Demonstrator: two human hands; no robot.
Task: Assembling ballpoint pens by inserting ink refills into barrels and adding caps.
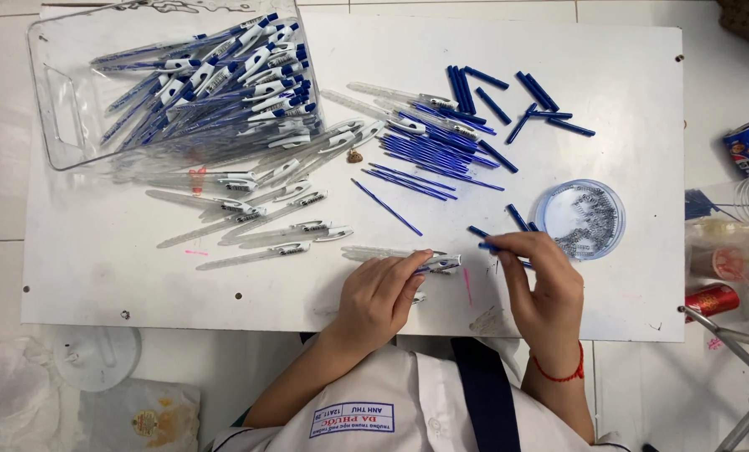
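Note:
My left hand (381, 295) grips a clear pen barrel with a white clip (391, 253) lying flat near the front of the white board (625, 75). My right hand (543, 285) pinches a small blue pen part (485, 241) just to the right of the barrel's clip end. A round clear dish of small metal springs (580, 218) sits right behind my right hand. Blue refills (429, 151) lie in a heap in the middle of the board, and short blue caps (508, 96) are scattered behind them.
A clear plastic tray (61, 100) at the back left holds several finished blue-and-white pens (224, 75). Empty clear barrels (266, 222) lie in front of it. Drink cans (747, 146) and a plastic bag sit off the right edge; a metal frame (738, 351) stands at the lower right.

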